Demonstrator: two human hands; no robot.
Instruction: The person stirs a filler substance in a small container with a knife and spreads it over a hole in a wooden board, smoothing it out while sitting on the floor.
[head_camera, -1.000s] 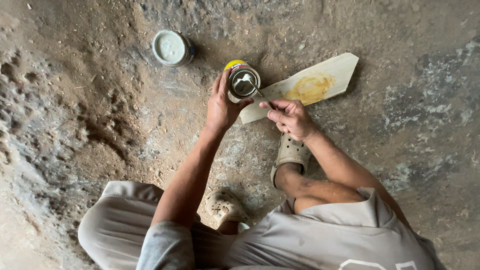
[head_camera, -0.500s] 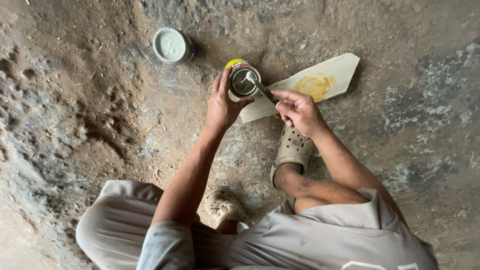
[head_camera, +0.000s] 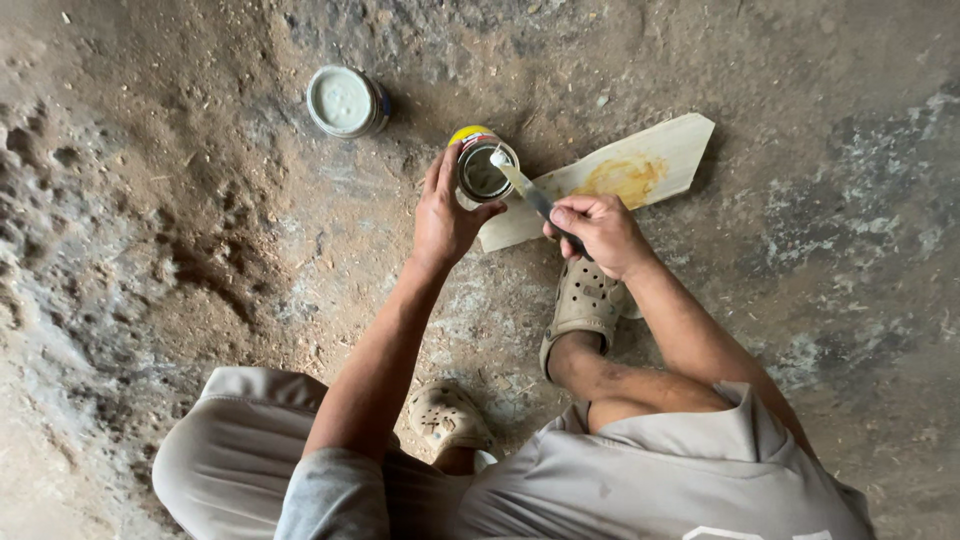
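A small open tin (head_camera: 483, 170) with a yellow rim stands on the dirt floor. My left hand (head_camera: 443, 215) wraps around its left side and steadies it. My right hand (head_camera: 598, 232) grips the dark handle of a thin flat tool (head_camera: 522, 187), its pale-coated tip raised over the tin's mouth. Just right of the tin lies a pale wooden board (head_camera: 610, 180) with a yellow smear of glue near its middle.
A round grey lid (head_camera: 344, 101) lies on the floor up and left of the tin. I squat on rough, pitted earth, with a beige clog (head_camera: 585, 300) under my right hand and the other clog (head_camera: 447, 415) nearer my body.
My right hand has drawn the tool's tip up out of the tin, with pale stuff now on it. The left hand and tin have stayed put.
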